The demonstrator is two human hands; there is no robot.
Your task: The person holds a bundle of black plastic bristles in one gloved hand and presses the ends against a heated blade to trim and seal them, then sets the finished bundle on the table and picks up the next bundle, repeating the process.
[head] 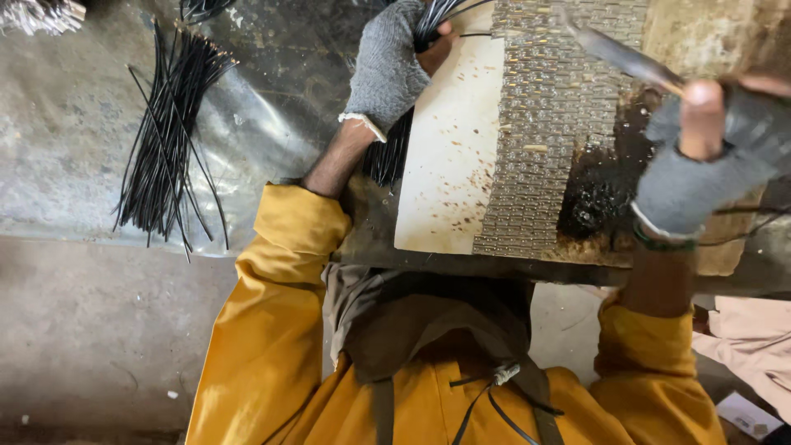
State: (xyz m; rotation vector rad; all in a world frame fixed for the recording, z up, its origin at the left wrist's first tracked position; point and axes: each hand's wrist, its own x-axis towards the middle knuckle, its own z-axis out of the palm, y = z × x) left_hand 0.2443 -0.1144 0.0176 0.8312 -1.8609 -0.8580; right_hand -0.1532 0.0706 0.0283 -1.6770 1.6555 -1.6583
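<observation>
The person wears a yellow jacket (272, 330) and grey gloves with the finger ends cut off. The camera looks straight down at the hands and the chest.

The left hand (391, 62) is near the top of the view. Its fingers are curled tight around a bunch of thin black wires (437, 15). The bunch comes out above the hand and also runs down under the wrist, where more black strands (387, 156) show beside the arm. The hand rests at the left edge of a pale board (449, 165).

The right hand (700, 165) is at the right side. It is closed around a dark handle, with the bare thumb sticking up. A long thin metal tool (618, 53) reaches from this hand up and to the left, and its tip lies over the mesh (552, 124).

The mesh is a shiny metal sheet of small links. It lies on the board, just right of the pale bare part. To the right of the mesh is a black, burnt-looking patch (597, 189), right under the right hand.

The board sits on a dark bench edge in front of the person's chest.

Far to the left, well apart from both hands, a loose pile of black wires (169, 140) lies on a grey sheet (66, 165). Below the sheet is a bare grey floor (99, 330).

At the lower right corner there is some pale pink cloth (750, 338).
</observation>
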